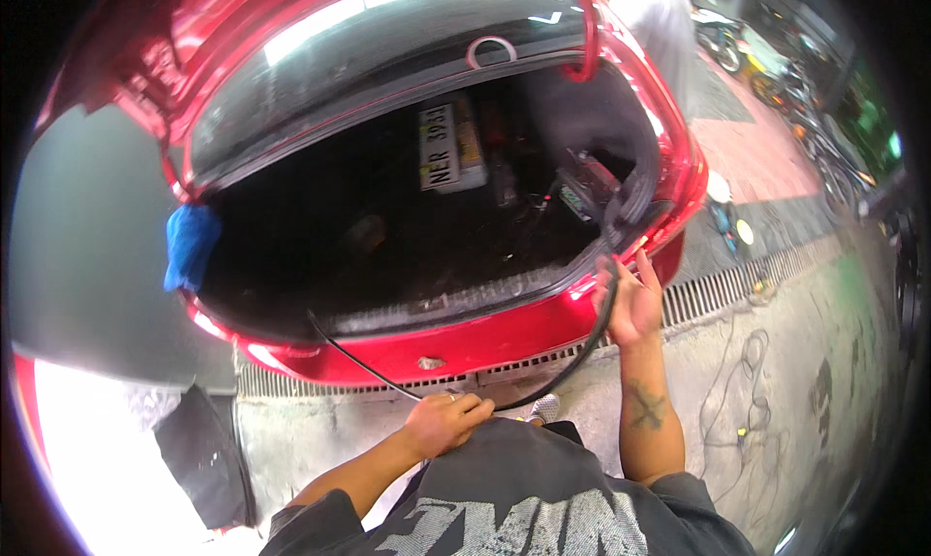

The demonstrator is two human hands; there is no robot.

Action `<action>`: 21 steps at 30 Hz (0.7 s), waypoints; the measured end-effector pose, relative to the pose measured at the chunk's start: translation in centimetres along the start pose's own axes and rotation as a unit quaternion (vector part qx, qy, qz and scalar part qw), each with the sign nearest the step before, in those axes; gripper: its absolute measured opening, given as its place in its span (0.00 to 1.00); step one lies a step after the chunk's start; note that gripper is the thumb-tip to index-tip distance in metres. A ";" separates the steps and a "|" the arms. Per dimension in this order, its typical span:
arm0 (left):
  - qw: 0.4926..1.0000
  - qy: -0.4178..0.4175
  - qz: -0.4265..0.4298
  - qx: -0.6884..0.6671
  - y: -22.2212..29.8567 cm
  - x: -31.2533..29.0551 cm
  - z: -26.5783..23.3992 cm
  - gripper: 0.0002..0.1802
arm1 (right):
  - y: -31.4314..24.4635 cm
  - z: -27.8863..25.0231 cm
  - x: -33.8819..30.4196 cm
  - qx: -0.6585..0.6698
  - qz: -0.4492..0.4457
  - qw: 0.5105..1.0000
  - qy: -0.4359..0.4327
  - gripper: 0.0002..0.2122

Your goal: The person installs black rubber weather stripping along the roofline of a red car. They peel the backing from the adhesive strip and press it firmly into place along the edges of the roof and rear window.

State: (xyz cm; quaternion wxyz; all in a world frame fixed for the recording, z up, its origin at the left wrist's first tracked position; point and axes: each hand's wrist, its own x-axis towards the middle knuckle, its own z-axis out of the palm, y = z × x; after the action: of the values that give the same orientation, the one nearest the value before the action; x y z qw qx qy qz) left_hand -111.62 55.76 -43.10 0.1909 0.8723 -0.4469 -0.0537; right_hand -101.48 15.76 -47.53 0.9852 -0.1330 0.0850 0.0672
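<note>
A black rubber trunk seal (pixel 562 372) hangs in a loop in front of the open trunk of a red car (pixel 485 338). My left hand (pixel 449 423) is closed around it close to my waist, and a thinner-looking length runs from there up to the trunk's front edge at the left. At the right rear corner of the opening, my right hand (pixel 635 304) has its palm turned up and its fingers partly bent about the seal. Beyond that hand, the seal meets the rim of the opening.
Inside the dark trunk lie a white licence plate (pixel 439 147) and a boxy item (pixel 577 202) with cables. A blue cloth (pixel 191 246) drapes over the left edge. A drain grate (pixel 713 294) crosses the floor, with a loose cable (pixel 747 381) at the right. Motorcycles (pixel 824 158) stand farther back.
</note>
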 end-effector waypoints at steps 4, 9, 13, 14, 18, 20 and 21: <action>0.988 -0.107 -0.114 -0.005 1.3 -4.6 5.7 0.19 | 1.0 -2.2 -8.3 0.008 0.041 0.998 0.052 0.20; 0.975 -0.124 -0.176 0.060 -3.0 -13.1 14.7 0.09 | 1.3 -1.8 -20.8 -0.165 -0.032 0.985 0.028 0.21; 0.931 -0.087 -0.321 0.151 -5.5 -18.0 15.4 0.08 | -2.1 -1.4 -31.0 -0.209 -0.160 0.963 -0.053 0.21; 0.918 -0.061 -0.358 0.157 -5.8 -18.8 15.3 0.08 | -2.7 -0.4 -33.8 -0.225 -0.197 0.953 -0.058 0.20; 0.888 0.105 -0.427 0.133 -3.9 -22.9 13.7 0.10 | -8.1 -0.8 -44.8 -0.278 -0.325 0.904 0.003 0.17; 0.870 0.182 -0.426 0.170 -2.8 -23.6 12.6 0.13 | -9.4 -1.3 -50.1 -0.237 -0.415 0.872 0.107 0.19; 0.848 0.231 -0.429 0.207 -1.3 -23.8 11.8 0.15 | -10.4 -1.8 -52.6 -0.213 -0.444 0.859 0.141 0.21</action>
State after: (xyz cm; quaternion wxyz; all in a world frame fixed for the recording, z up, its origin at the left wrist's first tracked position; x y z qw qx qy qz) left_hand -127.89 72.15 -56.33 0.0614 0.9837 0.0281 0.1666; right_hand -151.50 -0.46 -36.93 0.8359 -0.3713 0.1384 -0.3798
